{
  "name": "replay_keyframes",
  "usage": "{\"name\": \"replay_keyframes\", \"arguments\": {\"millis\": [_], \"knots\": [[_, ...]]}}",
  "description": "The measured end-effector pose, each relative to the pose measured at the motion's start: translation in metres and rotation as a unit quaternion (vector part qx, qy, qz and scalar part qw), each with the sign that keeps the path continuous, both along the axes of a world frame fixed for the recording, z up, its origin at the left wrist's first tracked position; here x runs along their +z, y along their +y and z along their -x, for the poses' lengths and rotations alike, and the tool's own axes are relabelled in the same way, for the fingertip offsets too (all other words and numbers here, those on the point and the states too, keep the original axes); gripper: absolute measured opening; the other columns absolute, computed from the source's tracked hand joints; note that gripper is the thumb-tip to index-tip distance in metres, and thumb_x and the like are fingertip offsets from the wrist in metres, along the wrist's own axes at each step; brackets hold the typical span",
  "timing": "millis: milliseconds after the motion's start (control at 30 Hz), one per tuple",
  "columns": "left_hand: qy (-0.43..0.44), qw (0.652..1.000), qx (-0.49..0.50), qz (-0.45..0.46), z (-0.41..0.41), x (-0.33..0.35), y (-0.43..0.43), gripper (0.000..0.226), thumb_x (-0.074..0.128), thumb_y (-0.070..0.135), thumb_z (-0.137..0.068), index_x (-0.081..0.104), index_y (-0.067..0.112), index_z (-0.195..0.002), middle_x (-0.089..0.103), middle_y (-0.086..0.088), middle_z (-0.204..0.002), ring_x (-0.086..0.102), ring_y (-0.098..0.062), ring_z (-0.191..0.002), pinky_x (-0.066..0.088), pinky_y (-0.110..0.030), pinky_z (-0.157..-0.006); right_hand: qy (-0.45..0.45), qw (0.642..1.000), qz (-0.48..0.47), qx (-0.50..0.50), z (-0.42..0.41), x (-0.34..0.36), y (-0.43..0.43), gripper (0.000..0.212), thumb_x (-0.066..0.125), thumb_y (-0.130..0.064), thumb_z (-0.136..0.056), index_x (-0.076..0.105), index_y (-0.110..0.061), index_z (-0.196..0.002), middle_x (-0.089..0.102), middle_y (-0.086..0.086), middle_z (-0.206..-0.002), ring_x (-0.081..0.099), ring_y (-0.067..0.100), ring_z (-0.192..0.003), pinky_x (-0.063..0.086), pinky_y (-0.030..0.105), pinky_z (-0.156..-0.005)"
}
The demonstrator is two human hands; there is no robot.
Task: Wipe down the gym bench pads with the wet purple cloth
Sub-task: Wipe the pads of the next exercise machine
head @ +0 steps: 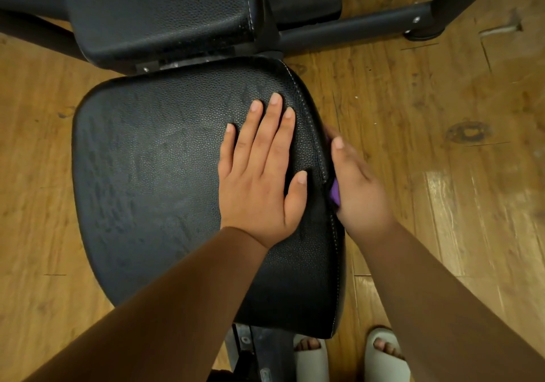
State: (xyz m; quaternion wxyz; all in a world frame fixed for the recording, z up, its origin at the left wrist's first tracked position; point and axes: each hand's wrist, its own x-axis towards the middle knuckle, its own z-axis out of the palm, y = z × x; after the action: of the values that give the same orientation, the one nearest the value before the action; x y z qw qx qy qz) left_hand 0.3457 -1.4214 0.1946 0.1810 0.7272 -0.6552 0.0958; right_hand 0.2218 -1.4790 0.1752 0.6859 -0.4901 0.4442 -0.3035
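Wood floor (35, 145) is open along the left edge of the seat pad (147, 160), nothing near it. The left two thirds of the pad surface are bare, with faint streaks. Back pad (153, 9) sits just beyond the far edge, across a narrow gap.

Left hand (259, 181): flat, palm down on the right part of the pad, fingers (275, 116) straight and slightly spread, holding nothing, tips near the stitched right edge.

Right hand (359, 192): against the pad's right side wall, thumb straight along the edge. Purple cloth (335, 194) is pressed between palm and side wall, only a sliver showing. Can't tell if its fingers curl round it.

Open floor to the right. Black frame tube (354, 27) at far right.
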Motion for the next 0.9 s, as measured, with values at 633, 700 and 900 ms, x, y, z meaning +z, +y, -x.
{"name": "replay_keyframes", "arguments": {"millis": [633,700,900], "knots": [[0.035,0.995,-0.043,-0.083,0.005,-0.001,0.043,0.060,0.030,0.031,-0.098,0.019,0.007,-0.152,0.013,-0.008,-0.160,0.006,-0.021,-0.150,0.006,-0.038,-0.122,0.164,0.919,0.356,0.034,0.023,-0.003,0.047,0.053,0.031,-0.018,-0.101,0.012,-0.006,-0.150,0.013,0.002,-0.158,0.010,0.016,-0.149,0.012,0.027,-0.121],[0.003,0.996,-0.045,-0.074,0.004,-0.008,0.045,0.060,0.029,0.032,-0.098,0.019,0.005,-0.151,0.013,-0.008,-0.159,0.009,-0.023,-0.150,0.008,-0.039,-0.121,0.163,0.912,0.376,0.037,0.016,0.002,0.032,0.051,0.031,-0.015,-0.101,0.019,-0.001,-0.149,0.015,0.005,-0.157,0.012,0.020,-0.149,0.013,0.028,-0.121],[-0.002,0.997,-0.042,-0.063,0.005,-0.010,0.045,0.061,0.027,0.032,-0.097,0.022,0.003,-0.150,0.015,-0.010,-0.158,0.013,-0.025,-0.149,0.011,-0.041,-0.121,0.190,0.896,0.399,0.037,0.022,-0.003,0.046,0.050,0.034,-0.010,-0.100,0.024,-0.002,-0.148,0.016,0.005,-0.157,0.013,0.021,-0.149,0.013,0.028,-0.120]]}}
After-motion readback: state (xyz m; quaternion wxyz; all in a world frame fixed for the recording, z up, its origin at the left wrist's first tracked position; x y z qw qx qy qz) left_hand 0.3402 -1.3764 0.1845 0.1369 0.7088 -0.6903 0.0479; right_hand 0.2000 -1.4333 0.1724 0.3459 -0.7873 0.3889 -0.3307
